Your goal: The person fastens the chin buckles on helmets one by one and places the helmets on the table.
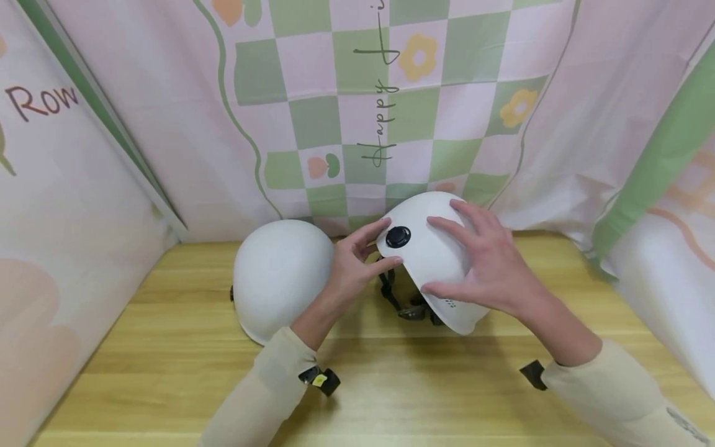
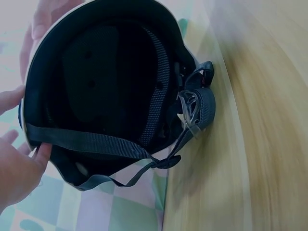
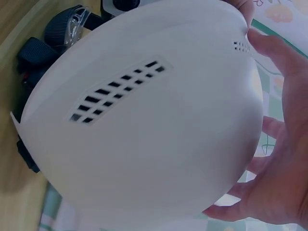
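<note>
A white helmet [image 1: 427, 245] with a round black knob [image 1: 398, 236] is tilted on the wooden table, its opening toward the person. My left hand [image 1: 354, 264] pinches its rim beside the knob, the thumb tucked inside. My right hand [image 1: 497, 267] grips the dome from the right with fingers spread. The left wrist view shows the dark lining, a black chin strap [image 2: 96, 142] across the opening and a clear buckle piece [image 2: 190, 108]. Slotted vents [image 3: 118, 91] mark the shell in the right wrist view.
A second white helmet [image 1: 282, 279] sits dome up on the table [image 1: 391, 397], just left of my left hand. Behind both hangs a checkered curtain [image 1: 363, 118] close to the table's back edge. White panels stand at the left and right sides.
</note>
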A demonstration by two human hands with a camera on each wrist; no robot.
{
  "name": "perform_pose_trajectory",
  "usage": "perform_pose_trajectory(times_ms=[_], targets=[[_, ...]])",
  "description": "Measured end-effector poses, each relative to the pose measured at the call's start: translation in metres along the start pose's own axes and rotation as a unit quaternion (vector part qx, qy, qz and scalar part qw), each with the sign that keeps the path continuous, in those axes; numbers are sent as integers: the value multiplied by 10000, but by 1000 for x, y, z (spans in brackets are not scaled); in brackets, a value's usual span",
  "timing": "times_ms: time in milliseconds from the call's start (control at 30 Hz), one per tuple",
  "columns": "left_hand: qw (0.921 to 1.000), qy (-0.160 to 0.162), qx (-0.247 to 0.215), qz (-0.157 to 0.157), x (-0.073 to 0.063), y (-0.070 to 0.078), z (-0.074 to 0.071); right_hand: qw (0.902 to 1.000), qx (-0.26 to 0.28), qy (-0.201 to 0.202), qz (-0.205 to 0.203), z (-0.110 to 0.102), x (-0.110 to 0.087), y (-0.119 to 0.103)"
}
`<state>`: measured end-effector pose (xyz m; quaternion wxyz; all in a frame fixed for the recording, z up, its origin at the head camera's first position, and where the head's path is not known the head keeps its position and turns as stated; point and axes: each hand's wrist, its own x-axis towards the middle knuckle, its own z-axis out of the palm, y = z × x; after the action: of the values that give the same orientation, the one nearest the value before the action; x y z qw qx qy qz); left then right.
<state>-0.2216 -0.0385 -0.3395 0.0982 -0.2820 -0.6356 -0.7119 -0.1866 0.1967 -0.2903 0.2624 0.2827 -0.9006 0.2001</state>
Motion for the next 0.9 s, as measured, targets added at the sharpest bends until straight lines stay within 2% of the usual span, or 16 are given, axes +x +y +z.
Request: perform_pose_trajectory(times_ms=[233,500,633,700,767,900], targets=[[9999,-56,-125,78,1,-1,2,9987,-301,-392,131,0,0,-1],[9994,-220,-213,187,1,-2,1,9987,-295,-373,180,-2,1,3],[9999,-115,-48,102,0,-2,0,9989,-139,-365,268,-5,1,9],[9999,26,162,-53,-1,-3,-2,9984,-55,-409,373,-7,0,12],[9985,177,391,-346,-3,-5,-3,9977,20,-450,502,-8,0,15],[9876,238,990,-1196,-6,-7,-4,9968,106,-478,637,-9,-2,18]])
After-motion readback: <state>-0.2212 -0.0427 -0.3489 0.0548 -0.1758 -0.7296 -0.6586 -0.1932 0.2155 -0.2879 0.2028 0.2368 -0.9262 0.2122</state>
